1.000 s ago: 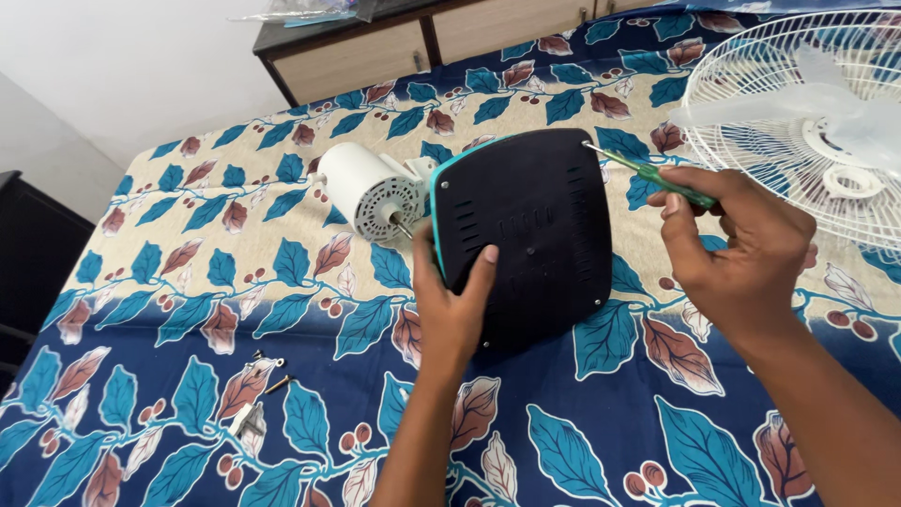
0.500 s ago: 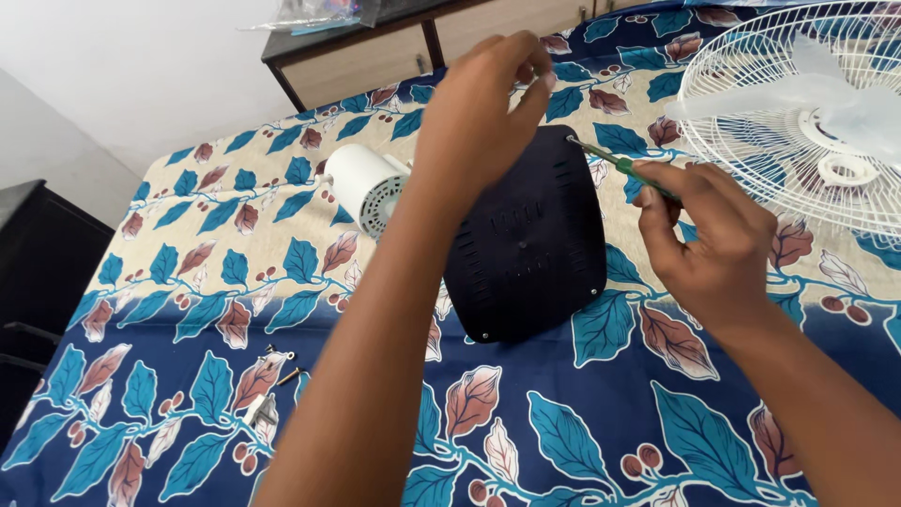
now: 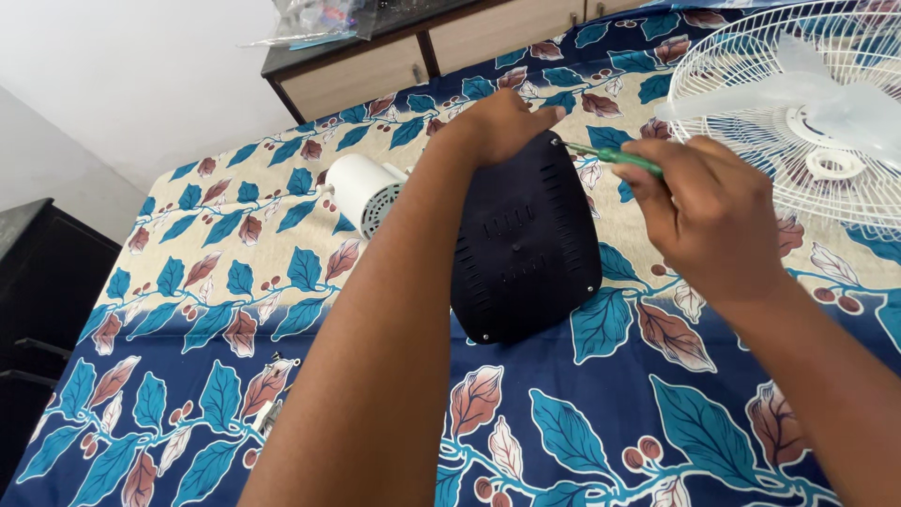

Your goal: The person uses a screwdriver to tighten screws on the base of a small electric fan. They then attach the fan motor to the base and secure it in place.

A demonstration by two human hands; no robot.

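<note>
**A:** Start with the fingers. What are they doing in the head view?

**B:** The right hand (image 3: 709,221) has its fingers clenched around a green-handled screwdriver (image 3: 615,157), and the metal tip points toward 9 o'clock, meeting the top edge of the black fan base (image 3: 526,249). The left hand (image 3: 497,122) lies curled over that same top edge, fingers bent down onto it, thumb stretched toward 3 o'clock, close to the screwdriver tip. Whether it pinches anything small under the fingers, I cannot tell.

**B:** The left forearm runs from 6 o'clock up across the middle of the view and hides part of the base's left side.

**A:** And where does the base sit?

**B:** Bottom side up, near the centre of the view, on a blue and cream leaf-print bedsheet (image 3: 657,413). It is rounded and slotted, with small screws showing at its lower corners.

**A:** What lies around it?

**B:** At 9 o'clock from the base, just beside it, a white cylindrical fan motor (image 3: 361,188) lies on its side, vented face toward the viewer. At 2 o'clock, a white wire fan guard (image 3: 751,94) rests flat with translucent blades (image 3: 845,94) inside it. At 7 o'clock, well apart, a few loose screws (image 3: 277,361) lie on the sheet. At 12 o'clock, beyond the bed, stands a wooden cabinet (image 3: 375,66) with a dark top.
</note>
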